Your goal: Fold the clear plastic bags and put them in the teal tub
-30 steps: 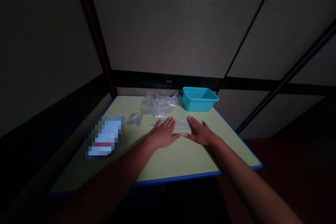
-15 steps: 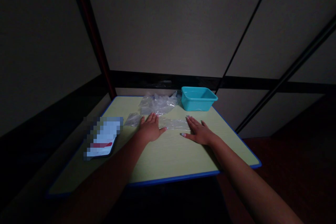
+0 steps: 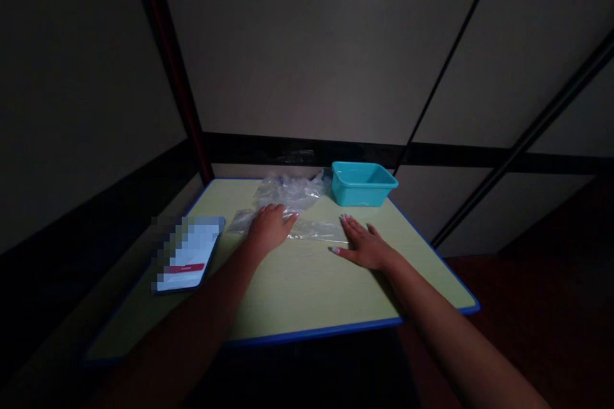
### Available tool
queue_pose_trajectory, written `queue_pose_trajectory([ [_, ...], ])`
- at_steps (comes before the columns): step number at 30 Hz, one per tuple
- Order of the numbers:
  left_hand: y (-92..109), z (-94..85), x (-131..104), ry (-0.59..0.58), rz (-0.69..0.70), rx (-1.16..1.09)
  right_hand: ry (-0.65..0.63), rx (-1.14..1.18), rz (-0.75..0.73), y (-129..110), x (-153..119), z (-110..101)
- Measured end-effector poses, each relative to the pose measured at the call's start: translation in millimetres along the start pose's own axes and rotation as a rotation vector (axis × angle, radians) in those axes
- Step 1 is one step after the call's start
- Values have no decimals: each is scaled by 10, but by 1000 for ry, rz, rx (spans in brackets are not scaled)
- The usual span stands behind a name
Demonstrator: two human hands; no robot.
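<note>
A clear plastic bag (image 3: 316,230), flattened into a long strip, lies across the table in the head view. My left hand (image 3: 270,228) is over its left part, fingers bent and thumb apart; whether it touches the plastic I cannot tell. My right hand (image 3: 362,244) lies flat at the strip's right end, fingers stretched and thumb spread, with the fingertips on the plastic. Just behind the strip sits a crumpled heap of clear plastic bags (image 3: 292,190). The part of the strip under my left hand is hidden.
A turquoise plastic basket (image 3: 363,195) stands at the back right of the table (image 3: 297,294), which has a blue edge. On the left lies a phone or tablet (image 3: 192,255) with a lit, partly blurred screen. Panelled walls (image 3: 307,77) rise behind the table.
My left hand has lifted slightly and shifted left, its fingers bending from their flat spread. My right hand stays in place. The view has tilted a little.
</note>
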State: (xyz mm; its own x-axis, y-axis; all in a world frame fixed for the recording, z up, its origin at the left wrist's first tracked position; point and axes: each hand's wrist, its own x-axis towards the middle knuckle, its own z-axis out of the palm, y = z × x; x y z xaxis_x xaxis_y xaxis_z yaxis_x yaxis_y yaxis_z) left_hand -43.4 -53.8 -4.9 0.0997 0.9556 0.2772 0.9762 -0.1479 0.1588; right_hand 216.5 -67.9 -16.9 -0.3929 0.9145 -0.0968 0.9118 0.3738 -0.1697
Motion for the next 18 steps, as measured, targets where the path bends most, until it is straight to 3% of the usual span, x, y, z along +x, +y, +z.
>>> queue_pose_trajectory([
  [5, -12, 81, 4, 28, 78, -68, -1, 28, 11, 9, -2, -16],
  [11, -23, 94, 18, 44, 75, -97, 31, 145, 44, 24, -6, -62],
  [14, -48, 66, 37, 49, 35, -113, 120, 228, 73, 47, 2, -57],
  [18, -89, 56, 58, 22, -47, -142, 340, 273, 180, 139, 59, -42],
])
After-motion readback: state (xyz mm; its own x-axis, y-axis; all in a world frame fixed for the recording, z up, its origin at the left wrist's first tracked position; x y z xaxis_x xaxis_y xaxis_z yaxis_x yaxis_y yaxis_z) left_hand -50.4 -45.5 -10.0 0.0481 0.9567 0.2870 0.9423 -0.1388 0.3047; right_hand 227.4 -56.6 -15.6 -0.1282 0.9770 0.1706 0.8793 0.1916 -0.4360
